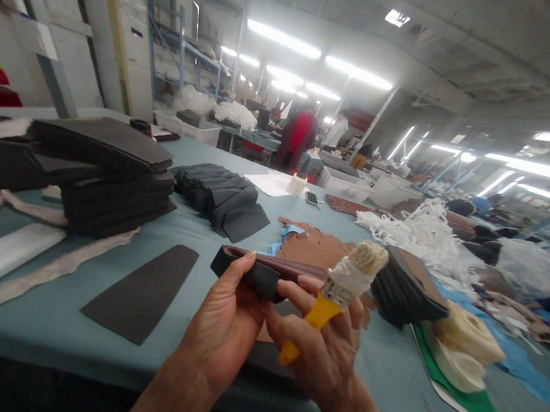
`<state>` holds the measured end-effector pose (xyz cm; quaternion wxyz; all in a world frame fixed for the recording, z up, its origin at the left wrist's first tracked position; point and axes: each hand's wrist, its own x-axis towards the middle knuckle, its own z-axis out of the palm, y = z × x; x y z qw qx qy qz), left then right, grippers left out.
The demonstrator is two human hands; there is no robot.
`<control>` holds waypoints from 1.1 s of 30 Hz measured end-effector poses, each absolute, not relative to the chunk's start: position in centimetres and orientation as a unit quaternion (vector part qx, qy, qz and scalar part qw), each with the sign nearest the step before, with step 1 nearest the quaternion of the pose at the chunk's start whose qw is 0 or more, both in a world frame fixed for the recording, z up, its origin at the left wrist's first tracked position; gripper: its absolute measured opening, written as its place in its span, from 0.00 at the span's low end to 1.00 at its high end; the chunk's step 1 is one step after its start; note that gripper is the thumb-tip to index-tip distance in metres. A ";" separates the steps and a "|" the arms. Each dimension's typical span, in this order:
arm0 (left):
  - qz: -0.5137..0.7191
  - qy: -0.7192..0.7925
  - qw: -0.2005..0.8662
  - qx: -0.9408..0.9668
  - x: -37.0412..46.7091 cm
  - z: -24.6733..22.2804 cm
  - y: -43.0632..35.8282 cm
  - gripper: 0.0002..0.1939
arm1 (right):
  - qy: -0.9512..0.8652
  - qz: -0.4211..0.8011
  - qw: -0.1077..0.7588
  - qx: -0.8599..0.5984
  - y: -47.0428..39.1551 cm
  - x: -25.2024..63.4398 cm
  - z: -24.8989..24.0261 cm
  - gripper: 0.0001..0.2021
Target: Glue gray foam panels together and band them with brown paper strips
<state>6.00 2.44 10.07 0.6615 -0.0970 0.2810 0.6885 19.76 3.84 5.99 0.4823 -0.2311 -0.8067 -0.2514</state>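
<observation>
My left hand [229, 316] pinches a folded leather piece [294, 265], glossy brown on one face with a black strip along its near side. The thumb presses on its upper edge. My right hand [326, 341] is closed on a paintbrush [322, 306] with a yellow handle; its pale, tape-wrapped bristles point up and to the right. Fingers of that hand also touch the right part of the leather piece. A flat dark panel [144, 294] lies on the table left of my hands. Beyond them sit brown leather pieces [317, 243].
Stacked dark panels [112, 169] stand at the left, with fanned dark pieces [219, 196] beside them. Another dark stack [406, 284] and a cream roll [463, 345] are on the right. A white container [298, 184] and phone [312, 198] lie farther back. People stand beyond the table.
</observation>
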 end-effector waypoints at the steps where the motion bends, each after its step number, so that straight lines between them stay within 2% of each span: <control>1: 0.686 0.277 0.666 -0.097 6.2 10.1 2.4 0.07 | -0.804 -0.258 0.485 -0.225 4.2 19.7 6.0 0.11; 7: 0.680 0.243 0.686 -0.092 6.9 10.2 2.3 0.12 | -0.847 -0.216 0.460 -0.153 6.2 20.4 7.9 0.10; 10: 0.664 0.230 0.711 -0.035 6.2 9.2 1.7 0.10 | -0.857 -0.172 0.456 -0.165 6.9 20.5 10.2 0.09; 14: 0.684 0.292 0.660 0.107 4.4 5.6 0.1 0.30 | -0.836 -0.117 0.480 -0.238 7.5 20.0 13.9 0.11; 17: 0.707 0.365 0.593 0.123 3.3 2.2 -1.1 0.29 | -0.831 -0.083 0.480 -0.268 7.6 19.5 16.4 0.12; 21: 0.718 0.384 0.568 0.120 2.5 -0.3 -1.4 0.28 | -0.840 -0.042 0.465 -0.277 7.5 19.0 18.3 0.12; 27: 0.710 0.334 0.595 0.177 1.5 1.3 0.1 0.30 | -0.828 0.020 0.467 -0.310 7.6 19.3 18.2 0.11; 33: 0.711 0.397 0.538 0.218 1.0 1.6 1.2 0.29 | -0.799 0.069 0.458 -0.383 8.4 21.6 15.6 0.12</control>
